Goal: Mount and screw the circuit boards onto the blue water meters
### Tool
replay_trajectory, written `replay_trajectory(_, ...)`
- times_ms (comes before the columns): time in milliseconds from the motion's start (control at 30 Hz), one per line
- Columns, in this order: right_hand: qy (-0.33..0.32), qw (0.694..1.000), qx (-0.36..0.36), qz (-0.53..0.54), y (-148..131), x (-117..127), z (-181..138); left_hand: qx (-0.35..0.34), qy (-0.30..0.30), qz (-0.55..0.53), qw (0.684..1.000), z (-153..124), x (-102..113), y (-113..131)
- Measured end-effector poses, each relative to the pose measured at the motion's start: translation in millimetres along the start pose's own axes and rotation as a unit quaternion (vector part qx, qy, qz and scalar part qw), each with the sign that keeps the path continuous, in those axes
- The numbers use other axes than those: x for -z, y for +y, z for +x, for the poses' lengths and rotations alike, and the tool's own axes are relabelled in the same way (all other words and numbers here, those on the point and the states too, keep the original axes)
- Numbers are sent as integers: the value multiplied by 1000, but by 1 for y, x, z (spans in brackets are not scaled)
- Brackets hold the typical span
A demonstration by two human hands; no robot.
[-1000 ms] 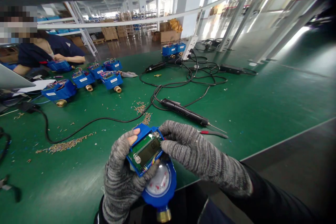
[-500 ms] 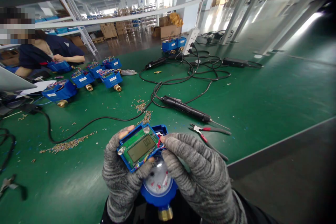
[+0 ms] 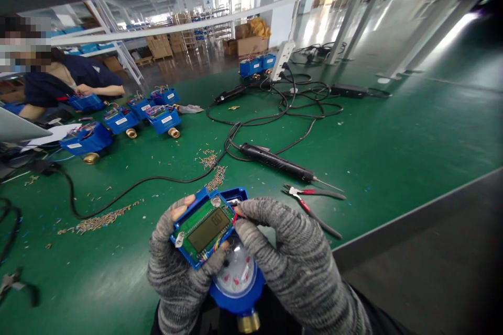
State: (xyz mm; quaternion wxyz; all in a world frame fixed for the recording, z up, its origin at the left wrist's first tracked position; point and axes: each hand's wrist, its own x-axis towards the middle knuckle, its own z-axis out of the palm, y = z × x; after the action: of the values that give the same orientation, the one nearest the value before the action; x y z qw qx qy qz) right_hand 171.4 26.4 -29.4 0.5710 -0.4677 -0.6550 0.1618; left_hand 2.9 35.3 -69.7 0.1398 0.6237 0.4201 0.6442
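Two hands in grey knit gloves work close to the body. The left hand (image 3: 176, 272) has its fingers (image 3: 178, 213) closed around a green circuit board (image 3: 206, 230) with a display. They grip its blue frame by the edges and hold it tilted. The right hand (image 3: 294, 267) curls its fingers (image 3: 255, 208) shut against the board's right corner, where thin coloured wires (image 3: 236, 214) run down. Whether they pinch the wires or only the frame cannot be told.

Directly beneath the fingers sits a blue water meter (image 3: 238, 282) with a round dial, at the near edge of the green bench (image 3: 393, 157). The step in hand looks like positioning the board over the meter. Moving it further calls for keeping the wires clear of the edges.

Just beyond the right fingers lie red-handled pliers (image 3: 310, 201), then a corded electric screwdriver (image 3: 279, 165). Beyond the left fingers lie scattered screws (image 3: 98, 220). Far off to the left are more blue meters (image 3: 165, 118) and another person (image 3: 58, 81).
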Motion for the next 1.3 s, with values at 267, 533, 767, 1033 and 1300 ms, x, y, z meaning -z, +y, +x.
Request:
replay_trajectory(267,-5,999,-44,27,-2,0,-2,-12,5,-11,1000,-1,-1,3)
replay_trajectory(533,5,997,-62,39,4,-5,-17,-7,42,-4,999,-4,-4,4)
replay_trajectory(767,16,1000,3,-4,3,2,-20,-1,42,7,999,-8,-1,1)
replay_trajectory(1033,25,999,-31,22,2,-5,-16,-21,22,20,999,-10,2,-2)
replay_trajectory(1300,-52,972,-176,144,0,-2,-5,-83,-24,104,991,0,12,1)
